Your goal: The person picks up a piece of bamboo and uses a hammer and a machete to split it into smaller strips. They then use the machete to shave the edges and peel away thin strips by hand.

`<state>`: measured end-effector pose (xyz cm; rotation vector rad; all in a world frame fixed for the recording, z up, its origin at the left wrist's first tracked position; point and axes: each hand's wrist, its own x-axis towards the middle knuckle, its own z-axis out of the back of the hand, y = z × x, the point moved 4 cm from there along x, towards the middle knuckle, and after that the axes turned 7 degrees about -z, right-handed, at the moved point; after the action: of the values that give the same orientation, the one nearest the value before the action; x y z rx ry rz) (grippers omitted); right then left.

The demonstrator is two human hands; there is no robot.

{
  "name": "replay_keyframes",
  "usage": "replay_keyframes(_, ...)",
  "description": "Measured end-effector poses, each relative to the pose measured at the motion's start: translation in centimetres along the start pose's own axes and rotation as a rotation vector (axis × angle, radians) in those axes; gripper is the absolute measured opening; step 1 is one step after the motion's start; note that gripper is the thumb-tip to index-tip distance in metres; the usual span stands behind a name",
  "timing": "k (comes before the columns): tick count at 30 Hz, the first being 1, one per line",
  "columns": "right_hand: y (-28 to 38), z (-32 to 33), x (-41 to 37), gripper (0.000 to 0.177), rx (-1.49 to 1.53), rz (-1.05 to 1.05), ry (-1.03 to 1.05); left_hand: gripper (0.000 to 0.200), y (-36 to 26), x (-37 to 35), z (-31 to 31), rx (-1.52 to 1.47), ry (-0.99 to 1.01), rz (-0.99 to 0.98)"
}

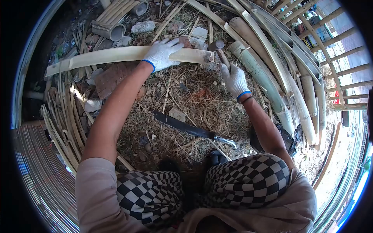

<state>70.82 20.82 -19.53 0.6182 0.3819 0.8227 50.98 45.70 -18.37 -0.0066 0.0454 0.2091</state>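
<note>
A long split bamboo strip (105, 56) lies across the ground in front of me. My left hand (162, 54), in a white knit glove with a blue cuff, rests flat on the strip with its fingers stretched out. Gloved the same way, my right hand (235, 79) is closed around the handle of a hammer (218, 45). The hammer's head is close to the strip's right end. Nearer to my feet, a machete (182, 125) with a dark blade and shiny handle lies on the straw-covered ground.
Thick bamboo poles (260, 75) and split lengths lie along the right, beside a slatted bamboo frame (338, 58). Thin bamboo strips (64, 120) are piled at left. A bamboo tube (112, 31), stones and a flat brick-coloured slab (112, 80) lie beyond and left.
</note>
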Motion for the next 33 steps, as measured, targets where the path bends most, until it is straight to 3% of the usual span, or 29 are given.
replay_keyframes(3,3.7,3.8,-0.9,0.047,0.098,0.037,-0.127,0.081,0.1,-0.5,-0.5,0.033,-0.03,-0.032)
replay_keyframes(6,2.2,1.9,-1.0,0.044,0.387,0.178,-0.268,0.08,0.4,-0.4,-0.5,-0.005,-0.041,-0.001)
replay_keyframes(7,1.0,0.9,-0.9,0.042,0.273,0.238,-0.259,0.08,0.2,-0.5,-0.1,-0.025,-0.027,0.02)
replay_keyframes(8,-0.6,-0.5,-0.2,0.044,0.059,0.149,-0.155,0.081,0.2,-0.5,0.1,-0.019,-0.014,0.019)
replay_keyframes(10,0.3,-0.1,0.2,0.047,-0.067,0.064,-0.049,0.082,0.3,-0.1,0.5,0.001,0.006,0.015)
replay_keyframes(12,2.8,2.9,-0.3,0.049,0.06,0.006,-0.068,0.082,0.2,0.0,0.7,0.059,0.002,0.014)
replay_keyframes(14,4.2,4.8,-0.9,0.041,0.136,0.086,-0.19,0.083,0.0,-0.5,0.3,0.051,-0.018,0.022)
replay_keyframes(16,3.1,4.1,-1.0,0.038,0.296,0.11,-0.218,0.084,0.6,-0.7,-0.2,-0.012,-0.078,0.039)
replay_keyframes(18,0.7,1.4,-0.9,0.038,0.293,0.274,-0.264,0.085,1.0,-0.8,-1.2,-0.041,-0.087,0.028)
replay_keyframes(20,-3.3,-1.5,0.6,0.049,-0.107,0.014,0.065,0.086,1.0,-0.5,-0.9,-0.023,-0.071,0.018)
replay_keyframes(24,-0.8,2.8,-1.6,0.055,0.151,-0.121,-0.004,0.084,-0.9,-1.7,0.8,0.033,-0.064,0.002)
replay_keyframes(25,-1.8,2.7,-1.6,0.046,0.193,-0.066,-0.072,0.084,-0.9,-2.3,0.5,0.021,-0.102,-0.009)
replay_keyframes(27,-2.8,2.7,-2.0,0.046,0.167,-0.122,-0.006,0.082,-1.2,-3.6,0.6,-0.053,-0.231,-0.042)
replay_keyframes(29,-3.7,2.8,-2.6,0.039,0.033,-0.214,0.103,0.078,-1.3,-4.3,0.5,-0.098,-0.2,-0.018)
replay_keyframes(32,-3.2,2.9,-3.7,0.048,-0.341,-0.028,0.011,0.065,-3.0,-5.1,2.4,-0.084,-0.249,0.02)
replay_keyframes(33,-1.8,3.3,-4.0,0.048,-0.324,0.037,-0.088,0.061,-3.5,-5.1,3.1,-0.071,-0.219,0.04)
